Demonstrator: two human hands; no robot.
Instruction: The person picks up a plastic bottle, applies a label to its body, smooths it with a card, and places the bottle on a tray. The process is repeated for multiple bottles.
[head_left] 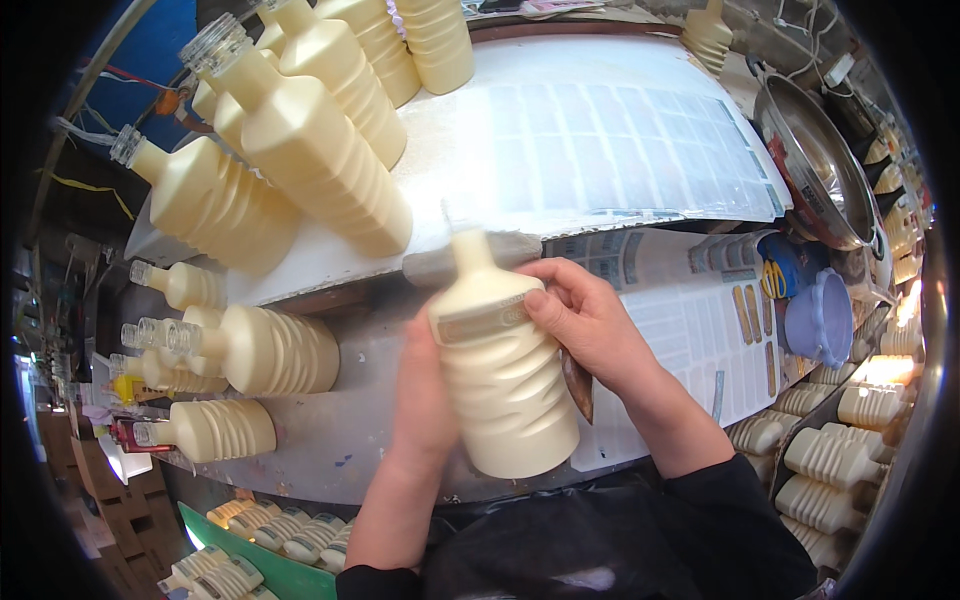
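A cream bottle (505, 395) with a clear threaded neck and wavy ridges is held tilted in front of me. A silvery label strip (490, 318) runs across its shoulder. My right hand (575, 310) grips the bottle's right side, thumb pressing at the label's right end. A pointed brown wooden tool (577, 385) sticks out below that hand, against the bottle. Along the bottle's left side lies my left hand (422, 375), smeared by motion, its fingers hidden. Behind the bottle's neck, a grey cloth-like roll (425, 268) rests at the raised board's edge.
Several cream bottles (310, 150) stand on the white raised board at the left; others (280, 350) stand below it. A label sheet (630, 140) covers the board. To the right are another label sheet (660, 350), yellow-handled scissors (773, 280), a lilac basket (818, 318) and a metal pan (815, 150).
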